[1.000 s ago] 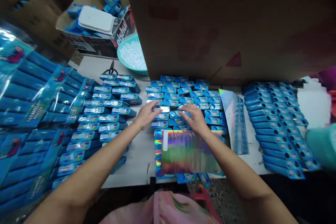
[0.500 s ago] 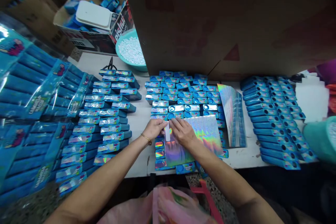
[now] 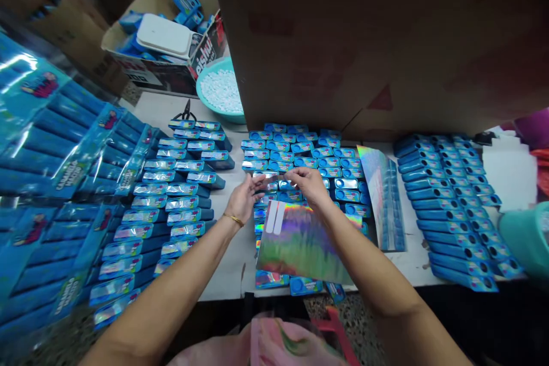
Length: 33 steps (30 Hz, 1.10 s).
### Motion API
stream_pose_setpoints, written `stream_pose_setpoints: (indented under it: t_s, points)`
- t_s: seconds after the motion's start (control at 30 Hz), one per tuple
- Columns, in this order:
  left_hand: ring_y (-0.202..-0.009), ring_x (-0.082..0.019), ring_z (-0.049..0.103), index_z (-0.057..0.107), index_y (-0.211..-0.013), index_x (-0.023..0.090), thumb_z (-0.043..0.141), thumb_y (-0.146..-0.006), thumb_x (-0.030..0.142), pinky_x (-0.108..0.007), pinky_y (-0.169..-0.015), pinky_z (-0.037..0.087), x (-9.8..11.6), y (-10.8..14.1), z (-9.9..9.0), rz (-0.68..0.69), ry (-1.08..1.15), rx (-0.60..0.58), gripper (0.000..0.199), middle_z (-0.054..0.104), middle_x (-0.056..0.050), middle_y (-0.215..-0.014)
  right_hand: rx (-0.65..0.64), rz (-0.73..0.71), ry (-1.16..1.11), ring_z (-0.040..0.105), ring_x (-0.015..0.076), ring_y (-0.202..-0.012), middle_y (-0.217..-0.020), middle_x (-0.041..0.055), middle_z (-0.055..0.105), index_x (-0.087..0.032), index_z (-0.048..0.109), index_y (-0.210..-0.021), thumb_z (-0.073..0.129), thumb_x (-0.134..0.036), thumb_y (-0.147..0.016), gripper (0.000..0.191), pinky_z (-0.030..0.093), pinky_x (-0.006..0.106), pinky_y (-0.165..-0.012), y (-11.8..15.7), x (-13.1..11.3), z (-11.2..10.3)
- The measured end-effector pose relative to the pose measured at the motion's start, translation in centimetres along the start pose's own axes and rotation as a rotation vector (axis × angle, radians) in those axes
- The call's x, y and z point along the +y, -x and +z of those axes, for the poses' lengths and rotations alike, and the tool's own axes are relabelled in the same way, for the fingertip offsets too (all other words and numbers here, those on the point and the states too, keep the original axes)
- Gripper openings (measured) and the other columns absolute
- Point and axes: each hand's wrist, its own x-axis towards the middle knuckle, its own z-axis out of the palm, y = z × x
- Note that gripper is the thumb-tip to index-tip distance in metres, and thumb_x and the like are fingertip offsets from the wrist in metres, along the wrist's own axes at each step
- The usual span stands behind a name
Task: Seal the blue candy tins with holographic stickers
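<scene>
A shiny rainbow sticker sheet (image 3: pixel 300 249) lies tilted over rows of small blue boxes (image 3: pixel 281 155). Two bare white strips show at its upper left corner. Above that corner my right hand (image 3: pixel 309 186) pinches a thin clear-looking sticker strip (image 3: pixel 277 176) between thumb and forefinger. My left hand (image 3: pixel 243 200), with a bracelet at the wrist, is at the strip's other end, its fingers apart. Whether the left fingertips touch the strip is hard to make out.
More blue boxes (image 3: pixel 184 203) stand in rows on the left and others (image 3: pixel 450 211) on the right. A second sticker sheet (image 3: pixel 384 200) lies right of the middle. Behind are a tall carton (image 3: pixel 364 40), a basin of white pellets (image 3: pixel 221 91) and black snips (image 3: pixel 186 110).
Both hands have risen off the sheet toward the boxes, with a sticker strip now peeled away. A second white strip shows on the sheet, which has tilted and shifted slightly.
</scene>
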Motion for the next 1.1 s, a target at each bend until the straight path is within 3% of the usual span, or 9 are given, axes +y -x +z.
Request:
stream_pose_setpoints:
  t_s: [0.13,0.27,0.43,0.6,0.83,1.1]
  points:
    - [-0.068,-0.011,0.058,0.063,-0.098,0.012,0.072,-0.059,0.041,-0.021,-0.058,0.042,1.7,-1.6,-0.6,-0.084,0.115,0.052,0.049,0.064,-0.005,-0.081,0.034,0.129,-0.173,0.046,0.0101,-0.049,-0.053,-0.0021,0.055,-0.014,0.065,-0.066,0.064,-0.037,-0.060,0.024,0.033,0.021,-0.046,-2.0,1.1,2.1]
    - [-0.058,-0.008,0.053,0.063,-0.097,0.011,0.073,-0.055,0.034,-0.018,-0.051,0.037,2.8,-4.9,-2.2,0.003,-0.006,0.209,0.049,0.062,-0.002,-0.069,0.109,0.042,-0.178,0.052,0.0128,-0.057,-0.059,-0.0004,0.061,-0.015,0.067,-0.066,0.065,-0.037,-0.059,0.024,0.039,0.024,-0.056,-4.6,1.7,5.0]
    - [-0.065,-0.012,0.057,0.060,-0.103,0.010,0.067,-0.058,0.026,-0.024,-0.063,0.045,4.2,-12.1,-4.9,0.213,-0.260,0.383,0.049,0.064,-0.003,-0.072,0.288,-0.143,0.100,0.058,0.0186,-0.077,-0.076,0.0038,0.067,-0.017,0.069,-0.070,0.057,-0.036,-0.069,0.023,0.041,0.028,-0.072,-10.0,1.5,9.0]
    - [-0.070,-0.016,0.060,0.060,-0.106,0.012,0.063,-0.063,0.022,-0.028,-0.069,0.046,5.1,-17.7,-5.6,0.268,-0.646,0.471,0.045,0.065,-0.004,-0.073,0.395,-0.198,0.436,0.055,0.0201,-0.082,-0.086,0.0073,0.066,-0.019,0.070,-0.073,0.053,-0.032,-0.074,0.022,0.037,0.031,-0.076,-14.0,1.0,10.3]
    - [-0.077,-0.019,0.062,0.062,-0.102,0.014,0.063,-0.065,0.022,-0.029,-0.073,0.045,4.8,-19.5,-5.0,0.227,-0.803,0.511,0.038,0.068,-0.007,-0.078,0.416,-0.257,0.582,0.051,0.0204,-0.082,-0.084,0.0079,0.064,-0.021,0.070,-0.070,0.050,-0.031,-0.077,0.023,0.035,0.032,-0.074,-15.9,1.7,10.4]
    - [-0.077,-0.020,0.063,0.064,-0.100,0.013,0.069,-0.060,0.023,-0.029,-0.071,0.046,3.5,-21.2,-5.5,0.153,-0.698,0.470,0.042,0.069,-0.008,-0.077,0.409,-0.251,0.755,0.048,0.0225,-0.084,-0.087,0.0100,0.062,-0.020,0.069,-0.075,0.051,-0.024,-0.078,0.018,0.034,0.034,-0.073,-16.4,1.9,10.5]
